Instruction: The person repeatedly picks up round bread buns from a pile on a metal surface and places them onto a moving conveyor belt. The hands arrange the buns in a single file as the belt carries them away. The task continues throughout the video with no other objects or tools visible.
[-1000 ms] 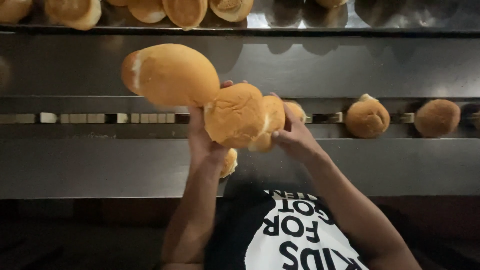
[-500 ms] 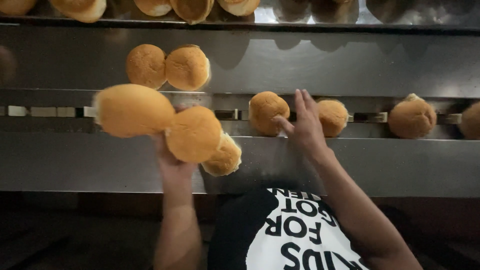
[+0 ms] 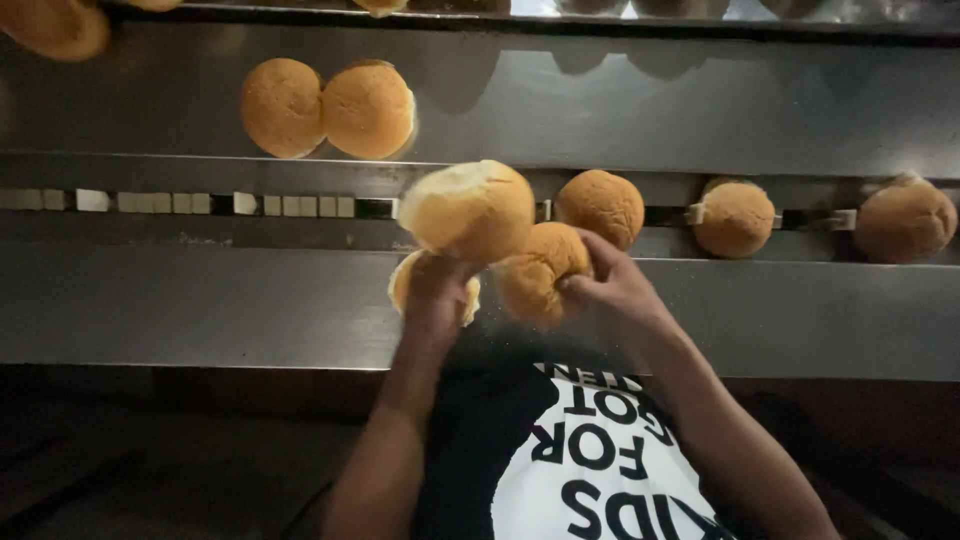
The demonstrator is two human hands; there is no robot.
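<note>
The left hand (image 3: 437,292) has its fingers wrapped up around a cluster of bread rolls (image 3: 470,210), a large one on top and a smaller one (image 3: 402,285) half hidden behind the palm. The right hand (image 3: 612,290) grips a further roll (image 3: 538,272) pressed against that cluster, just in front of the steel conveyor (image 3: 200,300). Gathering looks partly done: a pair of rolls (image 3: 328,108) lies on the upper belt and three single rolls (image 3: 735,218) sit along the slotted track, all untouched.
</note>
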